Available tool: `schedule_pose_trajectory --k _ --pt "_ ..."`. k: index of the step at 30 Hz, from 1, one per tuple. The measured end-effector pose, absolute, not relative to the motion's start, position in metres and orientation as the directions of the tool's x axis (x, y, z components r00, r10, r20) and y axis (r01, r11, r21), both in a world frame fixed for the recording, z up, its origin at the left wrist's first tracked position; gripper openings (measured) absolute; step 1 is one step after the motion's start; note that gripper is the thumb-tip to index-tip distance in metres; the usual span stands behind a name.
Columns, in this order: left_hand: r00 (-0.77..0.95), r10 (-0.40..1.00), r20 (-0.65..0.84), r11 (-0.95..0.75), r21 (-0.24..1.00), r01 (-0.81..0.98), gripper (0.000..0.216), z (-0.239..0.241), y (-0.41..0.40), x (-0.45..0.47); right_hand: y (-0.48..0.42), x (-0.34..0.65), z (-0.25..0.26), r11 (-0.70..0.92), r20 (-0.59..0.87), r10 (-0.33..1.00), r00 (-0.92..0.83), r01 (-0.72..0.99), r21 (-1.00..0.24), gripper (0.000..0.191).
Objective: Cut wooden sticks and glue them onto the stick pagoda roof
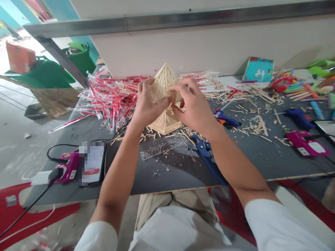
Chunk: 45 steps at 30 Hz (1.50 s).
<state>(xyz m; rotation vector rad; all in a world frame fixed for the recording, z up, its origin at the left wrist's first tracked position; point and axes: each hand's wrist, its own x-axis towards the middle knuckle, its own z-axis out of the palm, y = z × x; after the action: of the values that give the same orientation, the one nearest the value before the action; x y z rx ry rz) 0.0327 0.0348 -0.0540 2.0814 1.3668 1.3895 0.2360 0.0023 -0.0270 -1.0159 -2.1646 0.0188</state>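
A pointed roof made of thin wooden sticks (165,78) stands upright over a wider stick base (167,127) on the dark table. My left hand (148,101) grips the roof's left side, thumb across its lower front. On the other side, my right hand (193,104) has its bent fingers and thumb on the roof's right face and lower edge. Whether roof and base are joined is hidden behind my hands. A clear plastic ruler (163,148) lies in front of the base. Beside my right forearm are a blue-handled cutter (206,155) and a blue glue gun (227,119).
Red-and-clear plastic wrappers (112,101) heap up at the left. Cut stick pieces (259,125) scatter rightward. A phone (92,164) and a magenta power strip (68,167) lie front left; another magenta strip (306,143) and a second glue gun (298,116) lie right.
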Motion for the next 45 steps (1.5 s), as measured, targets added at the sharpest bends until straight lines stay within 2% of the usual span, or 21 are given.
schedule_pose_trajectory --k 18,45 --pt "0.097 0.808 0.581 -0.523 0.634 0.569 0.077 -0.0575 0.0377 0.0315 0.0023 0.2331 -0.0259 0.643 0.599 0.726 -0.338 0.645 -0.414 0.032" --pt "0.061 0.841 0.538 -0.469 0.668 0.577 0.074 -0.0528 0.0329 0.0374 0.0028 0.2346 -0.0283 0.626 0.595 0.729 -0.337 0.680 -0.382 0.033"
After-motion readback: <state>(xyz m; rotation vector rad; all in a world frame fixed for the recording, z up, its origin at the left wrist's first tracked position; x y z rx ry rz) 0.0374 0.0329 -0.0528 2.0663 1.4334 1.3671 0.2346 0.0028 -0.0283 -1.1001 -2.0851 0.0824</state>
